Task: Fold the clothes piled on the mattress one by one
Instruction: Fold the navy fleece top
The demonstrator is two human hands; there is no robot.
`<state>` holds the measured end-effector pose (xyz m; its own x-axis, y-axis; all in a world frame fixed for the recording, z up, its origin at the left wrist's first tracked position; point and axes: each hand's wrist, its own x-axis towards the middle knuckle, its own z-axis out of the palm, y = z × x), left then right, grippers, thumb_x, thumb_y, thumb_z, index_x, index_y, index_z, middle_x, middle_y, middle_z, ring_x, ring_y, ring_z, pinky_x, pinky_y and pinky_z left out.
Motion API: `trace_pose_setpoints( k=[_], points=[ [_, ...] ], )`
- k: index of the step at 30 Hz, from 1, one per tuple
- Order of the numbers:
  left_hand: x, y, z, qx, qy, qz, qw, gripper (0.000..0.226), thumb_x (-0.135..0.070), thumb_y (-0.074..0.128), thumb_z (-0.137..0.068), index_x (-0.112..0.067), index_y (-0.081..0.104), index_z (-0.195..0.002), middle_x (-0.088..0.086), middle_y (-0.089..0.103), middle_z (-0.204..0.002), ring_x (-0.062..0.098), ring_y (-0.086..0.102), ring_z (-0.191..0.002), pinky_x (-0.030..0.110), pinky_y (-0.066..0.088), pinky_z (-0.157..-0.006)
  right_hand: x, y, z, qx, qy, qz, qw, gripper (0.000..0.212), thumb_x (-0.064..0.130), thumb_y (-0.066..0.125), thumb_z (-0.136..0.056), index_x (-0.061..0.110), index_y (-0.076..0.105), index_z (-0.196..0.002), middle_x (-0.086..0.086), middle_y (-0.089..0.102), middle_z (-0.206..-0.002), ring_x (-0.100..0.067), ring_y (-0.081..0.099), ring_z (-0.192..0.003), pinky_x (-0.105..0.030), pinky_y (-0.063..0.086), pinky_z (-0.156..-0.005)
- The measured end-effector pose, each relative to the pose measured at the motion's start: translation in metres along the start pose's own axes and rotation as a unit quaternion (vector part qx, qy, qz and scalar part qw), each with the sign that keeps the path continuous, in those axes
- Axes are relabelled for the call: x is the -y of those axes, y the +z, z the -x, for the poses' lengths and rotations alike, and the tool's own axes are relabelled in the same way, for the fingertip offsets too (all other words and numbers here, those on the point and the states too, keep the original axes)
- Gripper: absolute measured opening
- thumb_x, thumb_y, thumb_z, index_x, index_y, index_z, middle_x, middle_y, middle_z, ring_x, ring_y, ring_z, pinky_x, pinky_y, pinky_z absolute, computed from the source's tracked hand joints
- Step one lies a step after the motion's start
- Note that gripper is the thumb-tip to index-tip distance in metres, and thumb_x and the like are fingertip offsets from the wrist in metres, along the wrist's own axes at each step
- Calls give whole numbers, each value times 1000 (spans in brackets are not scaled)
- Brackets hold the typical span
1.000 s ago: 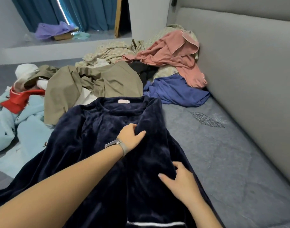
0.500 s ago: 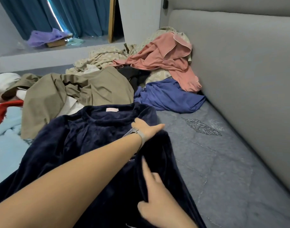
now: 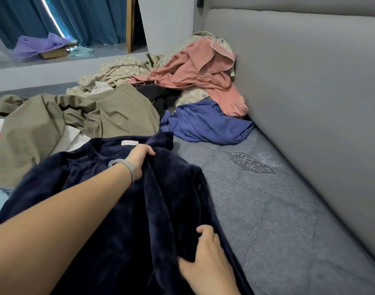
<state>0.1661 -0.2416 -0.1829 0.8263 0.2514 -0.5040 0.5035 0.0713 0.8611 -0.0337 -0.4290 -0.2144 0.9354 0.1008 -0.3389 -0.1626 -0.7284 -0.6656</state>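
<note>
**Person: visible body and wear, head view**

Left forearm (image 3: 60,218): bare along its whole visible length, no sleeve showing. It is long and smooth in outline and fills the lower left of the view.

Left wrist: one band (image 3: 127,167), pale grey, of fine woven or mesh texture, flat and fairly narrow, worn snug around the wrist. Whether it carries a watch face cannot be told.

Left hand (image 3: 139,155): bare; no rings or gloves visible.

Right hand (image 3: 205,258): bare; no rings or gloves visible. Fingernails short and unpainted where seen.

Right wrist (image 3: 222,288): bare, no band, no sleeve edge in view.
</note>
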Motion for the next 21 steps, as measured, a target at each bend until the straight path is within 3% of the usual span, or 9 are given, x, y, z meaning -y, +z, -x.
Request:
trace_pose_setpoints(
  k=[2,5,7,9,10,12,15,18,21],
  points=[
    [9,-1,-11,-47,11,-71,996,66,-40,63,-58,-4,64,-113,9,67,-96,29,63,-81,32,50,-70,3,4,-4,45,6,27,999,103,54,69,-76,36,-4,-146,9,42,-138,-17,40,-132,-35,36,-104],
    [7,7,-22,-124,105,-275,948,75,-69,71,-62,-9,63,-107,9,65,-115,28,62,-98,33,48,-81,7,4,-8,82,3,55,995,113,46,70,-77,58,-26,-137,11,46,-137,-19,38,-132,-41,31,-106],
    [-1,15,-31,-130,159,-349,914,72,-64,72,-69,-9,61,-113,5,64,-112,27,60,-105,32,46,-81,9,1,-11,122,-1,59,991,106,42,68,-80,70,-21,-129,8,44,-138,-20,35,-133,-45,27,-106],
    [-11,25,-45,-132,155,-416,886,62,-61,69,-74,-7,65,-106,9,68,-100,29,63,-94,30,45,-71,9,2,-16,163,4,55,985,84,44,61,-85,72,-2,-132,4,40,-143,-21,28,-135,-47,20,-108],
    [-16,29,-51,-137,145,-448,872,58,-56,63,-81,-4,64,-107,13,67,-102,32,63,-94,31,44,-72,9,3,-19,174,7,49,983,72,47,58,-86,69,8,-134,4,38,-145,-21,24,-137,-47,16,-110],
    [-27,40,-61,-154,140,-420,883,51,-42,48,-94,1,59,-119,21,61,-121,37,57,-110,34,42,-86,9,6,-24,176,12,41,983,60,51,53,-88,64,18,-135,5,37,-146,-21,21,-138,-47,13,-111],
    [-32,43,-72,-130,185,-287,931,53,-36,37,-100,4,48,-133,20,52,-136,35,48,-125,33,35,-103,9,10,-32,174,13,43,984,58,49,51,-91,60,18,-138,6,44,-139,-21,26,-134,-47,16,-109],
    [-7,24,-79,-141,151,-313,927,51,-37,40,-100,2,50,-132,19,53,-135,36,49,-123,36,38,-104,12,11,-34,179,11,54,982,69,39,63,-86,57,22,-138,9,45,-123,-20,30,-131,-45,19,-108],
    [17,16,-74,-166,103,-389,900,51,-33,50,-98,6,43,-129,26,52,-131,41,50,-121,39,40,-97,11,9,-32,185,3,71,980,78,32,67,-81,57,21,-138,4,44,-133,-22,30,-132,-43,21,-109]
  ],
)
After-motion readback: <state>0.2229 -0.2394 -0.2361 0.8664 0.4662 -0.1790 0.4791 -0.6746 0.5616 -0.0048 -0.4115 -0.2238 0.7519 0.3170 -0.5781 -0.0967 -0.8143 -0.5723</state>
